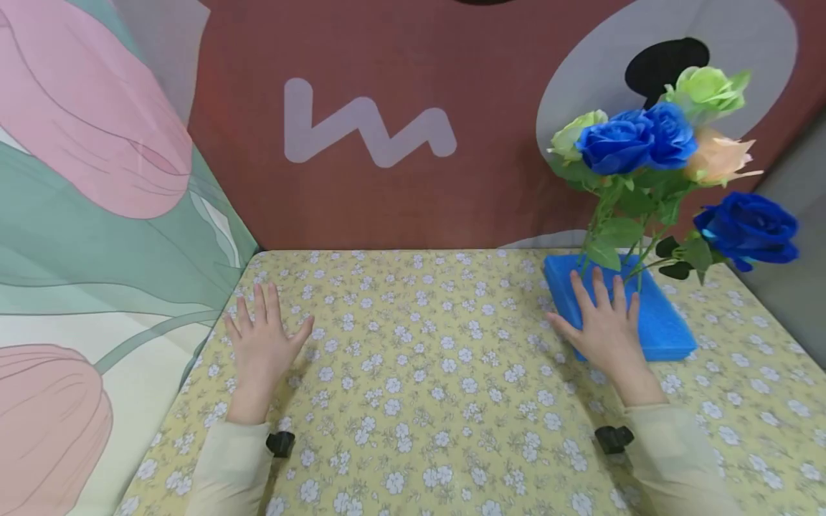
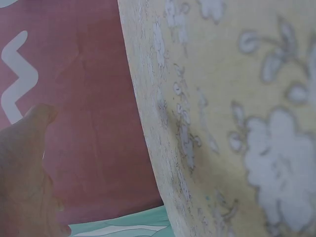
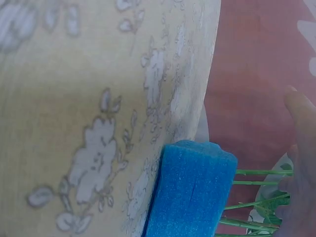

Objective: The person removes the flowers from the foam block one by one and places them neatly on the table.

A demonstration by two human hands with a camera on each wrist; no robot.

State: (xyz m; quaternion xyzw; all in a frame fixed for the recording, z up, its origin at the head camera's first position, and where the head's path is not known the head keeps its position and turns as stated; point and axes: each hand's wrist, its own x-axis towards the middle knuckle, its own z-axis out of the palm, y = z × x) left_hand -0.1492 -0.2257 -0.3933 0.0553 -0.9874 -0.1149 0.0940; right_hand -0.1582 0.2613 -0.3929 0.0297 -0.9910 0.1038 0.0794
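Note:
My left hand (image 1: 263,351) is spread palm down above the left side of the flowered tablecloth (image 1: 413,401), holding nothing. In the left wrist view its thumb (image 2: 39,116) stands clear of the cloth. Fingers spread, my right hand (image 1: 609,337) hovers over a blue foam block (image 1: 667,330), which it partly hides in the head view. Several artificial roses stand with their stems in the block: a blue rose (image 1: 616,143), a pale green rose (image 1: 706,93), a peach rose (image 1: 718,158) and a blue rose leaning right (image 1: 751,226). The right wrist view shows a gap between the hand and the foam (image 3: 192,192).
Behind the table hangs a brown printed backdrop (image 1: 400,201) with a white zigzag. At the left is a cloth with pink flowers (image 1: 97,122), and a grey surface (image 1: 794,236) borders the right side. The block sits near the table's back right corner.

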